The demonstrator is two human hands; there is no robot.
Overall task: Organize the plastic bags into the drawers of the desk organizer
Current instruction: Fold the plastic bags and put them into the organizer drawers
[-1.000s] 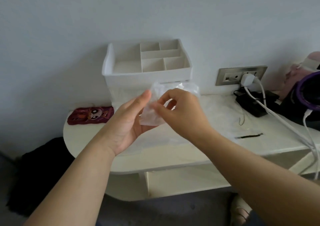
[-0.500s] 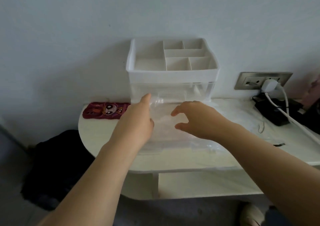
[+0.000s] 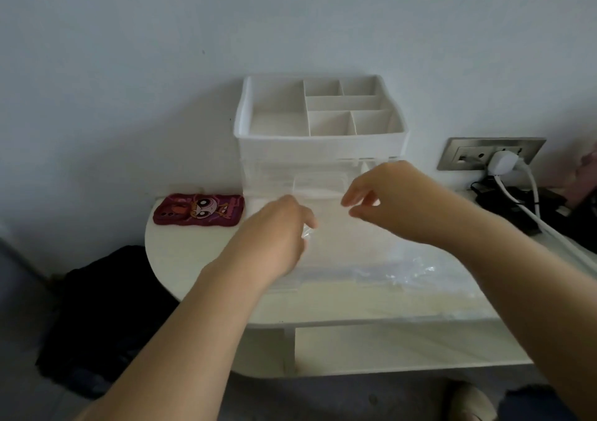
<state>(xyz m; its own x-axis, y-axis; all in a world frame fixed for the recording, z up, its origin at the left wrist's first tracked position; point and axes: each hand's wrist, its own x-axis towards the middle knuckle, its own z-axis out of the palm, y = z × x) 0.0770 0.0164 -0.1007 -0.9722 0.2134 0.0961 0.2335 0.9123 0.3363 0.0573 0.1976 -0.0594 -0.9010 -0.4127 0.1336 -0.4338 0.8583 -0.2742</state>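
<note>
The plastic bag [image 3: 308, 231] is thin clear film: judged by its crinkle, it is nearly weightless, limp and slippery, likely to spring open once released, so it is best pinched at a bunched fold or along an edge and pressed flat as it goes in. It sits at the tips of the left hand [image 3: 274, 236], just in front of the desk organizer [image 3: 319, 147], whose clear lower drawer [image 3: 318, 183] faces the person; whether that drawer is pulled out is hard to tell through the transparent plastic. More clear bags [image 3: 397, 270] lie flat on the worktop [image 3: 193, 252], nearer and to the right. The left hand reaches forward palm down, its fingers curled under and apparently pinching the crumpled film, though the back of the hand hides most of them. The right hand [image 3: 397, 201] hovers just right of it above the worktop, wrist bent down, fingers [image 3: 350, 198] loosely curled with the thumb apart, holding nothing.
</note>
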